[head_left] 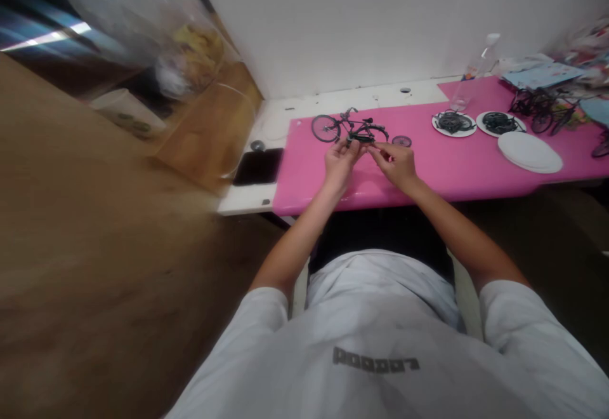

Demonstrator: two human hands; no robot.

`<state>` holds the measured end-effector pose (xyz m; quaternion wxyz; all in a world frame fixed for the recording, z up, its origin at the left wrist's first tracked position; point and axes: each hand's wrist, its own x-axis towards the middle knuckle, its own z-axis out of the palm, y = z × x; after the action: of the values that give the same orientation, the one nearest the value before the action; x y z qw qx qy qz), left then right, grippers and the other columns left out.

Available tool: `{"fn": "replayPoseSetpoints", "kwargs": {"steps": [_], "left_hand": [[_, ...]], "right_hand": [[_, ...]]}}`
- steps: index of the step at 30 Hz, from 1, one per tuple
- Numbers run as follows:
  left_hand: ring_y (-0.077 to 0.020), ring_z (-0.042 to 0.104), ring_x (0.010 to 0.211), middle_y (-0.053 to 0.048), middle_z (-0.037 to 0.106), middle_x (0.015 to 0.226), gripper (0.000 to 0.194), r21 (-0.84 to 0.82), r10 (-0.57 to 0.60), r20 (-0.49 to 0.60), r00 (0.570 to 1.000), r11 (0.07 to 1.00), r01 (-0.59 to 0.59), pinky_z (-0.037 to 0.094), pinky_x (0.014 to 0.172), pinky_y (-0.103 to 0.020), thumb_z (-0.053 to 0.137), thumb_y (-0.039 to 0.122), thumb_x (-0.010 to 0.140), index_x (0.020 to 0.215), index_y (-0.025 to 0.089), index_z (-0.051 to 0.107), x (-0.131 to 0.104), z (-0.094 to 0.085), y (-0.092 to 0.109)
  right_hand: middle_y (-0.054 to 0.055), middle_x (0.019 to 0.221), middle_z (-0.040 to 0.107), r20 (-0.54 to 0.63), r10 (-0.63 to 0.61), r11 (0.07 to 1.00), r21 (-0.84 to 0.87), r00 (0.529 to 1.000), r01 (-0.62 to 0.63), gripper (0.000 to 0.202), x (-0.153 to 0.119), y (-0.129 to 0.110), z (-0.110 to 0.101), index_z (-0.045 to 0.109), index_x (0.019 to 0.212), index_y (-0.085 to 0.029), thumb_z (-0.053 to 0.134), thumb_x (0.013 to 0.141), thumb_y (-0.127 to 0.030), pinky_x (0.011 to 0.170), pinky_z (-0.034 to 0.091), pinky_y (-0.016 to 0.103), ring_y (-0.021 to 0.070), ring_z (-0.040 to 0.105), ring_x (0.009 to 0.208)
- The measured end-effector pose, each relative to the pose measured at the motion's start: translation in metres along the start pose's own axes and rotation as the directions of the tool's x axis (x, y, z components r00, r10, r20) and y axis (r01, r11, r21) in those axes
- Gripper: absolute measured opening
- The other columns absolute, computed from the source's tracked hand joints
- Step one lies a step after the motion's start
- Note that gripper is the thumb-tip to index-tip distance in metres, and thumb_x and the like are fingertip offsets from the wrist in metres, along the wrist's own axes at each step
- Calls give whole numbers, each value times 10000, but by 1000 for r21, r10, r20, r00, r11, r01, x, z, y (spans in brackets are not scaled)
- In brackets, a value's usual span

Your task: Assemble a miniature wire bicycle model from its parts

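Observation:
A black miniature bicycle (343,126) lies on the pink mat, just beyond my hands. My left hand (339,160) is closed, its thumb and fingers pinching a small dark part (360,139) in front of the bicycle's rear half. From the other side my right hand (398,164) is also closed, fingertips pinched at the right end of that same part. The part's exact kind is too small to make out, and my fingers cover some of it. A loose small wheel (402,141) rests flat just beyond my right hand.
The pink mat (457,174) covers most of the white table. To the right are two plates of black parts (453,123) (500,123), stacked white plates (530,152), a clear bottle (473,76) and more miniature bicycles (542,109). A black tablet-like slab (258,166) lies left.

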<state>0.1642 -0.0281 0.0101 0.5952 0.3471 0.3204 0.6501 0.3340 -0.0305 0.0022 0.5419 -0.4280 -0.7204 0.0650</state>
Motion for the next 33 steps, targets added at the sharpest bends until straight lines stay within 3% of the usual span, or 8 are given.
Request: {"fn": "replayPoseSetpoints", "kwargs": {"steps": [5, 12, 22, 29, 33], "left_hand": [[-274, 786, 1338, -119, 848, 1190, 394, -12, -15, 6, 1000, 1000, 15, 608, 1210, -430, 998, 397, 879, 1119, 162, 792, 2, -1, -2], [-287, 760, 1391, -120, 834, 1213, 345, -20, -29, 14, 999, 999, 30, 598, 1232, -447, 978, 352, 898, 1099, 161, 773, 2, -1, -3], [-270, 759, 1387, -112, 835, 1226, 315, -25, -15, 30, 999, 1000, 16, 580, 1248, -459, 957, 317, 915, 1115, 157, 775, 8, -10, -6], [-291, 783, 1351, -127, 844, 1242, 478, 37, 61, -37, 997, 998, -60, 616, 1198, -435, 1044, 421, 797, 1135, 185, 803, 5, -8, -6], [-307, 767, 1385, -131, 843, 1278, 511, 48, 90, -59, 994, 995, -87, 613, 1210, -453, 1054, 414, 784, 1182, 199, 818, 1, -6, -6]], "right_hand": [[16, 662, 755, 26, 118, 983, 140, 993, -120, 501, 2, -5, 1, 895, 928, -251, 750, 997, -726, 612, 489, 321, 177, 649, 585], [20, 664, 744, -119, 195, 968, 183, 974, -172, 435, 2, -6, 6, 864, 835, -241, 888, 879, -674, 588, 471, 320, 172, 617, 592], [2, 657, 728, 102, 151, 964, 204, 983, -170, 550, 1, -4, 6, 869, 936, -245, 708, 999, -767, 596, 463, 299, 146, 589, 549], [-42, 617, 582, -166, 178, 962, 236, 970, -137, 482, -3, -5, 8, 823, 924, -250, 866, 893, -729, 558, 436, 300, 135, 493, 542], [-52, 603, 585, -62, 270, 919, 316, 961, -238, 494, 2, -16, 3, 885, 1050, -273, 879, 874, -735, 549, 482, 302, 140, 520, 539]]}}
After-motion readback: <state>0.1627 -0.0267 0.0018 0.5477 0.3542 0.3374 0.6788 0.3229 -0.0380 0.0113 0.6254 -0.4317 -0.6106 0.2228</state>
